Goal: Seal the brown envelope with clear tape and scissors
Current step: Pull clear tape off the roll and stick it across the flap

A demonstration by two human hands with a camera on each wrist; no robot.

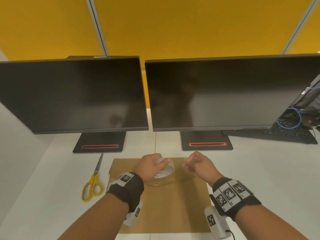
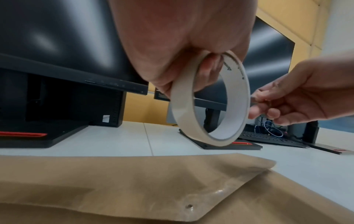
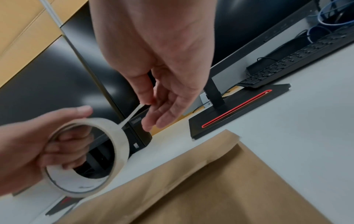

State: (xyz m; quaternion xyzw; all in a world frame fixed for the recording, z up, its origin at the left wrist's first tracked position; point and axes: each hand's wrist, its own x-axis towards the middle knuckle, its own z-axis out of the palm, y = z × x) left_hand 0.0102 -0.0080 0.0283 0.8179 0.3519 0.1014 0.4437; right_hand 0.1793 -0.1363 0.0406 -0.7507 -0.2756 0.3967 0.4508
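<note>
A brown envelope [image 1: 173, 213] lies flat on the white desk, its flap [image 2: 191, 174] folded over at the far end. Above the flap my left hand [image 1: 155, 163] holds a roll of clear tape [image 1: 166, 172] upright, fingers through its core and thumb on the rim. My right hand [image 1: 190, 161] pinches the free tape end, and a short strip [image 3: 132, 115] is stretched between it and the roll [image 3: 118, 145]. Yellow-handled scissors [image 1: 93, 181] lie on the desk left of the envelope, untouched.
Two dark monitors [image 1: 78, 94] [image 1: 216, 94] on black stands [image 1: 100, 142] stand just beyond the envelope. A black keyboard [image 1: 280, 134] and blue cables [image 1: 292, 118] sit at the far right. A yellow partition rises behind.
</note>
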